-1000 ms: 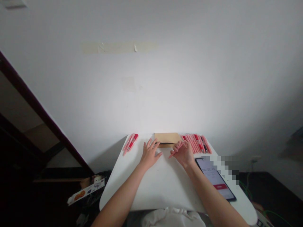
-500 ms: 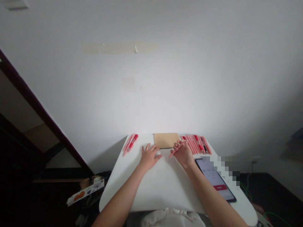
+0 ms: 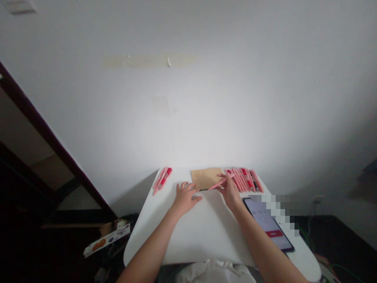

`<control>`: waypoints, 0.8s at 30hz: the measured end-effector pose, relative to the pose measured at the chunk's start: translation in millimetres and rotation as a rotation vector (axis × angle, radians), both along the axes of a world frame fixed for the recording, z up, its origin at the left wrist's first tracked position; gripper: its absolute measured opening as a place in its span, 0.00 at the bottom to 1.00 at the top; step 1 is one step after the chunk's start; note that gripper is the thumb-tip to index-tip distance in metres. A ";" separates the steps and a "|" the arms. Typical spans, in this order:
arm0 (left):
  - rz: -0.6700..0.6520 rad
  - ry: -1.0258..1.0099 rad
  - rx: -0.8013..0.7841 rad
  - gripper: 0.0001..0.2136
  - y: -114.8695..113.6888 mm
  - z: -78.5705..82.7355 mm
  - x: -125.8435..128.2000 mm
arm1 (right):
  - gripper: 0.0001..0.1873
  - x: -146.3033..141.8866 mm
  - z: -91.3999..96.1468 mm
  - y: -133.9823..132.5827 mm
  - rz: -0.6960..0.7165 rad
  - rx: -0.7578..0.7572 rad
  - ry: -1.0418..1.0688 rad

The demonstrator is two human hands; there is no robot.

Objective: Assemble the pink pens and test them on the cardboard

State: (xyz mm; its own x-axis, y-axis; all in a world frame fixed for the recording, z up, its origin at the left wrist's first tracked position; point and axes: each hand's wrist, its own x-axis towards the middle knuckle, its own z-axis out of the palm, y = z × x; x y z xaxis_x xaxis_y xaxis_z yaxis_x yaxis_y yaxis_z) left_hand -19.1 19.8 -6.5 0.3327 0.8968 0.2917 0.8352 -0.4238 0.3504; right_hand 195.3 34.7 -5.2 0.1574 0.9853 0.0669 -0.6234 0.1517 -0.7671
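Note:
Between the fingers of my right hand is a pink pen, slanting with its lower end toward the left. A tan notepad lies under and behind the pen, near the back edge of the table. My left hand rests palm down with fingers spread, its fingertips at the notepad's lower left corner. Right of the notepad, several pink, red and dark pens lie side by side. A smaller group of pink and red pens sits at the table's back left.
A phone with a lit screen lies on the white table, beside my right forearm. The wall rises directly behind the table. On the left, a printed box stands below table height.
The notepad has slid slightly toward me and tilted a little. My right hand has turned, bringing the pink pen to a flatter slant over the notepad's near edge.

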 end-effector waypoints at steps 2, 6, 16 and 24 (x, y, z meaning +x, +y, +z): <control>-0.015 -0.023 0.009 0.12 -0.1 2.8 0.6 | 0.20 0.8 -1.6 0.7 -0.082 0.042 -0.100; -0.028 -0.041 0.033 0.11 0.7 3.6 1.3 | 0.17 1.2 -2.1 4.0 -0.198 0.083 -0.270; 0.019 -0.008 -0.032 0.10 1.8 0.5 0.2 | 0.11 -0.6 1.9 4.7 -0.174 0.247 -0.551; 0.048 0.011 -0.067 0.08 -1.0 7.3 1.5 | 0.19 -5.0 -11.8 12.5 -0.196 0.276 -0.879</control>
State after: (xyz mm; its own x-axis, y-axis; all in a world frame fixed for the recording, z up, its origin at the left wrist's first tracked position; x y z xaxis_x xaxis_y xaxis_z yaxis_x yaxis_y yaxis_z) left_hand -17.6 18.8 0.8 0.2919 0.9292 0.2268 0.8579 -0.3592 0.3673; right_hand 190.3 47.2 -17.0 0.1014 0.8782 0.4675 0.2177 0.4389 -0.8717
